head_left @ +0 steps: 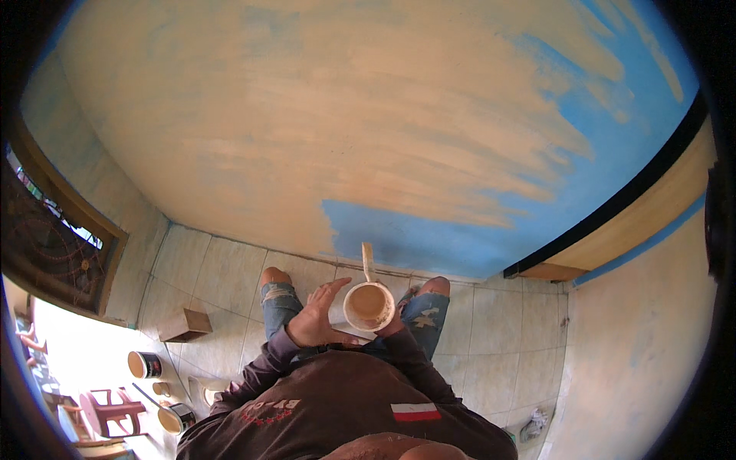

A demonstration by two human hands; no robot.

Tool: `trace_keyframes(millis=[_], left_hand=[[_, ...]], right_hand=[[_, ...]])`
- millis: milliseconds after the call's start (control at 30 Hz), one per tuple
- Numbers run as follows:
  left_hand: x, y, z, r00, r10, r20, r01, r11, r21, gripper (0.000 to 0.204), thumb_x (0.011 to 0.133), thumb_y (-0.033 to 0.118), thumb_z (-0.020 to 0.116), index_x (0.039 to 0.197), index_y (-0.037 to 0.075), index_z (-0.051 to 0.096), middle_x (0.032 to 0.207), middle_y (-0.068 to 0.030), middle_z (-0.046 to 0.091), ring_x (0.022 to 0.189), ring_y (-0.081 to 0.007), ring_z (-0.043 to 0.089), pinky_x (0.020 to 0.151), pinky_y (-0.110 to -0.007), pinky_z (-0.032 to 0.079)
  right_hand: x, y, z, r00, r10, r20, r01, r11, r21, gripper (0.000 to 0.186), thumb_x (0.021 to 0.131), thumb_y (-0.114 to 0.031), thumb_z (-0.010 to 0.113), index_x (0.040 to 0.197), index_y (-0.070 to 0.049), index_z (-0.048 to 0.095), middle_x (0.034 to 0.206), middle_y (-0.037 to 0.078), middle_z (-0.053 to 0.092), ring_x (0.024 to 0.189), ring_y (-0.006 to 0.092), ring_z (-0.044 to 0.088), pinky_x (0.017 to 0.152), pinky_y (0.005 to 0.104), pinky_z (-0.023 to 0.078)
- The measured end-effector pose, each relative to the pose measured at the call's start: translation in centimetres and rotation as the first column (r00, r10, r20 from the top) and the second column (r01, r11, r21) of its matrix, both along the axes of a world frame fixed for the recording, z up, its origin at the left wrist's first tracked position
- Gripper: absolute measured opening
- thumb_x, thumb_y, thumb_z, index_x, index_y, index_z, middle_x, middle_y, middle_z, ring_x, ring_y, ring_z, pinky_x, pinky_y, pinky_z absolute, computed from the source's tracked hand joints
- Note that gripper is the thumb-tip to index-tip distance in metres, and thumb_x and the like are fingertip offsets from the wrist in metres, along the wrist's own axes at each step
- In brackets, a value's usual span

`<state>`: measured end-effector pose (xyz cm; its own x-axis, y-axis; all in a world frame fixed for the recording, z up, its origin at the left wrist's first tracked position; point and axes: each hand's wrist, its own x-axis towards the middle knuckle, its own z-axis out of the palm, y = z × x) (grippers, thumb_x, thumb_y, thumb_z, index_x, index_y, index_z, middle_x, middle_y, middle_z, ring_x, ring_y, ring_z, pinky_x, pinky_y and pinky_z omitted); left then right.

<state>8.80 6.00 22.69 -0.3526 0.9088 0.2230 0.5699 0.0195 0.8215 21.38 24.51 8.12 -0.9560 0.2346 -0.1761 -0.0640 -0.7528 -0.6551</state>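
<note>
My left hand (pixel 310 322) is open, fingers curved apart at the left of a white cup (pixel 390 307) smeared with tan paint. My right hand (pixel 392 326) grips the cup from the lower right, its fingers mostly hidden behind it. Tan liquid (pixel 365 300) shows inside. A pale paint-coated stick or brush (pixel 367 259) rises beyond the cup's top edge; how it is held is unclear. My bent knees are beneath, and ahead stands a wall (pixel 322 115) coated tan over blue, with blue patches at right and bottom.
Around me are a tiled floor (pixel 494 322), a wooden box (pixel 184 326), paint buckets (pixel 144 365), a plastic chair (pixel 107 414) and a bright doorway with partly visible figures at left. A grilled window (pixel 54 238) is left, a dark-framed door (pixel 636 199) right, a crumpled cloth (pixel 534 424) lower right.
</note>
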Motion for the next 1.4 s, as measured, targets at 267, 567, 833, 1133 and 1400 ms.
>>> trace_keyframes(millis=[267,567,833,1133,1400], left_hand=[[0.9,2.4,-1.8,0.986,0.156,-0.051,-0.141,0.965,0.221,0.083,0.065,0.031,0.097,0.134,0.005,0.059,0.133,-0.017,0.061,0.12,-0.0365,0.06,0.102,-0.048,0.048],[-2.8,3.9,-0.5,0.95,0.313,-0.014,-0.307,0.939,0.156,0.077,0.066,0.034,0.095,0.128,0.003,0.061,0.119,-0.0171,0.065,0.111,-0.0358,0.065,0.093,-0.045,0.054],[-6.4,6.9,0.0,0.948,0.269,-0.168,-0.234,0.952,0.198,0.08,0.067,0.031,0.095,0.132,0.002,0.057,0.119,-0.0151,0.067,0.11,-0.0316,0.068,0.093,-0.041,0.057],[-4.4,9.1,2.1,0.981,0.117,-0.157,-0.081,0.973,0.218,0.079,0.067,0.03,0.095,0.132,0.002,0.059,0.121,-0.0165,0.066,0.112,-0.0349,0.064,0.096,-0.045,0.054],[-3.3,9.0,2.4,0.98,0.056,-0.19,-0.013,0.975,0.22,0.079,0.067,0.031,0.093,0.132,0.001,0.059,0.121,-0.0189,0.066,0.113,-0.0397,0.062,0.097,-0.047,0.052]], right_hand=[[-2.2,-0.7,-0.7,0.999,-0.03,-0.012,0.032,0.925,0.379,0.043,0.1,-0.026,0.069,0.135,-0.004,0.057,0.125,0.008,0.065,0.12,0.019,0.06,0.105,0.0362,0.048],[1.5,7.1,0.9,0.941,-0.317,-0.119,0.193,0.212,0.958,0.033,0.107,-0.033,0.053,0.105,-0.002,0.063,0.081,0.002,0.06,0.073,0.0143,0.059,0.063,0.0305,0.049],[4.3,9.3,24.0,0.976,-0.213,0.04,0.008,0.22,0.976,0.024,0.1,-0.017,0.068,0.112,0.003,0.07,0.077,0.013,0.067,0.065,0.0183,0.065,0.061,0.0355,0.05],[0.3,8.1,30.8,0.983,-0.159,0.095,-0.137,-0.278,0.951,0.025,0.09,-0.027,0.077,0.091,-0.004,0.068,0.073,0.016,0.068,0.067,0.034,0.068,0.058,0.0391,0.05],[-2.7,6.5,28.1,1.0,-0.019,-0.008,-0.001,-0.416,0.909,0.031,0.086,-0.037,0.078,0.091,-0.008,0.071,0.073,0.016,0.068,0.068,0.0383,0.066,0.06,0.0446,0.05]])
